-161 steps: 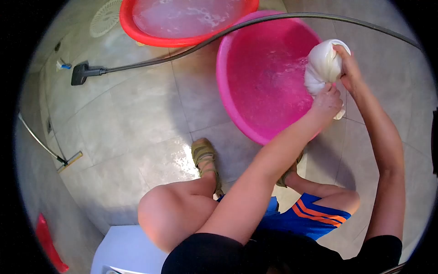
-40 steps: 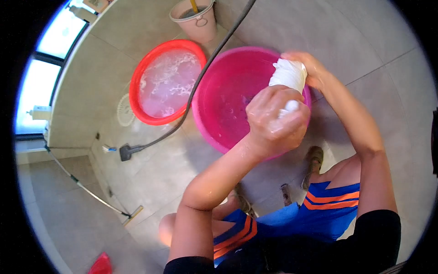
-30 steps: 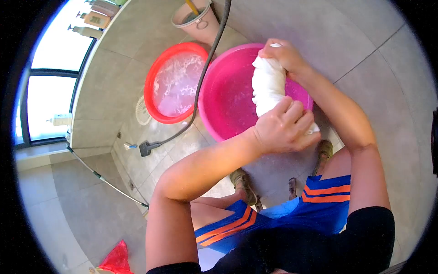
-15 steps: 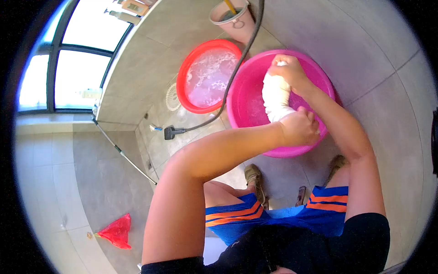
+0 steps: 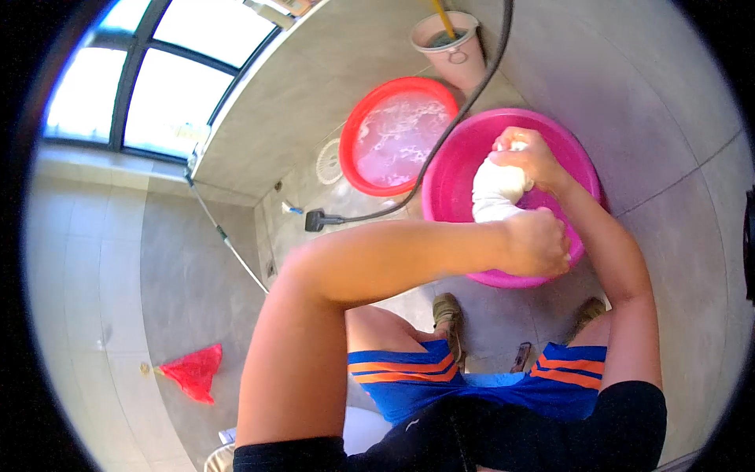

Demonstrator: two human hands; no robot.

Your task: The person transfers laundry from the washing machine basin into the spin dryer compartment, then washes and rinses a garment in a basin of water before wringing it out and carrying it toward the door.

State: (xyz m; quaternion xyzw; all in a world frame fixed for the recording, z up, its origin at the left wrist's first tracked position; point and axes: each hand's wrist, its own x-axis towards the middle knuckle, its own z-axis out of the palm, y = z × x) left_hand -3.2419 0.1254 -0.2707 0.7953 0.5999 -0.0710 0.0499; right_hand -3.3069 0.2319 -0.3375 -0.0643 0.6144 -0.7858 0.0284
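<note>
A bunched, twisted white cloth (image 5: 497, 189) is stretched between my two hands above the pink basin (image 5: 450, 169). My left hand (image 5: 539, 242) is wrapped in a fist round its near end, at the basin's front rim. The far end is gripped by my right hand (image 5: 528, 160), fingers curled over it, above the inside of the basin. The cloth bends in the middle and shows tight folds. My forearms and hands hide part of the basin's near side.
A red basin (image 5: 350, 149) of sudsy water stands left of the pink one. Behind them is a pale bucket (image 5: 460, 63) with a yellow handle in it. A dark hose (image 5: 464, 106) crosses the basins' edges, its head on the tiled floor. A red cloth (image 5: 195, 373) hangs at left.
My hands have come closer together, and the white cloth between them looks shorter and more bent. The whole view has shifted, with the basins now lower and further right.
</note>
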